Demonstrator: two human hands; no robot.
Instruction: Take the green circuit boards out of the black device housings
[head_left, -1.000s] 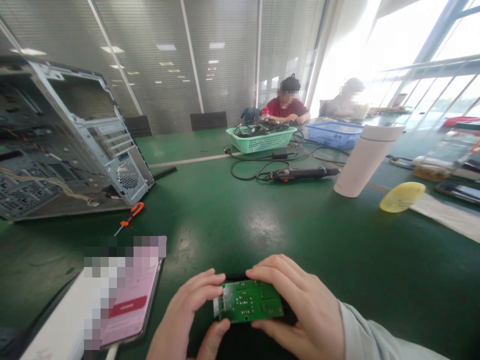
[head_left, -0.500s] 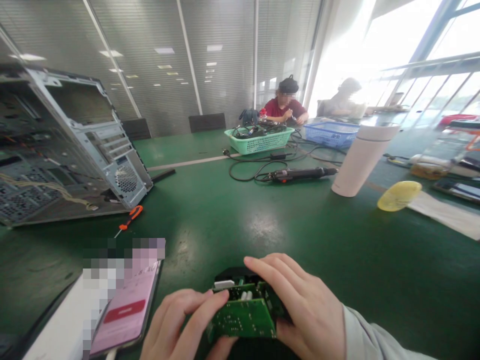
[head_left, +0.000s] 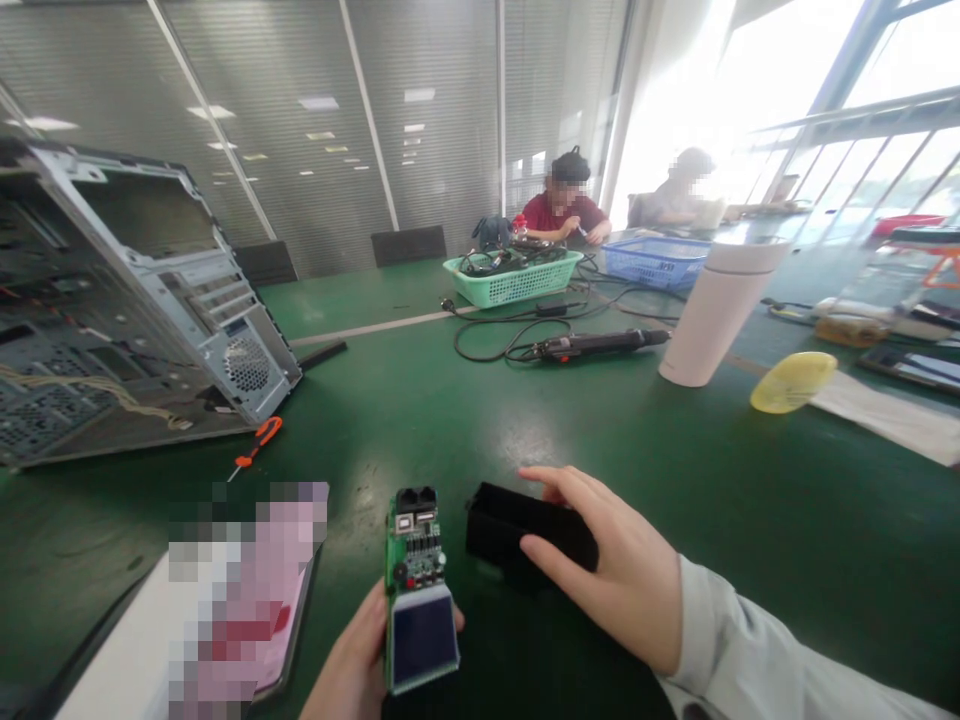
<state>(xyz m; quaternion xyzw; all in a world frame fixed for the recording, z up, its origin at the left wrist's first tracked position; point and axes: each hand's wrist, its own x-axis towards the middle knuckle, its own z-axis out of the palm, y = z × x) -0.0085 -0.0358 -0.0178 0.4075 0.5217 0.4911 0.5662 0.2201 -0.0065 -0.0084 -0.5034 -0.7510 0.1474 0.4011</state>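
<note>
My left hand (head_left: pixel 358 655) grips a green circuit board (head_left: pixel 421 590) by its lower sides. A dark rectangular display screen (head_left: pixel 424 640) fills the board's near end, and black and metal connector sockets line its far end. To the right, my right hand (head_left: pixel 611 570) holds a black hollow housing (head_left: pixel 517 520), thumb on the near side and fingers over the far side. Board and housing are apart, with a narrow gap between them. The housing is low over the green table (head_left: pixel 390 420); whether it touches the surface I cannot tell.
An opened computer case (head_left: pixel 247 360) stands left, an orange-handled screwdriver (head_left: pixel 259 445) by it. A phone (head_left: pixel 277 590) lies near left. Farther off are a corded electric screwdriver (head_left: pixel 600 345), a green basket (head_left: pixel 510 285), a blue basket (head_left: pixel 656 265), a pink tumbler (head_left: pixel 712 320) and two seated people.
The circuit board has come out of the black housing. My left hand has turned it so its screen shows, while my right hand has taken the housing up and to the right.
</note>
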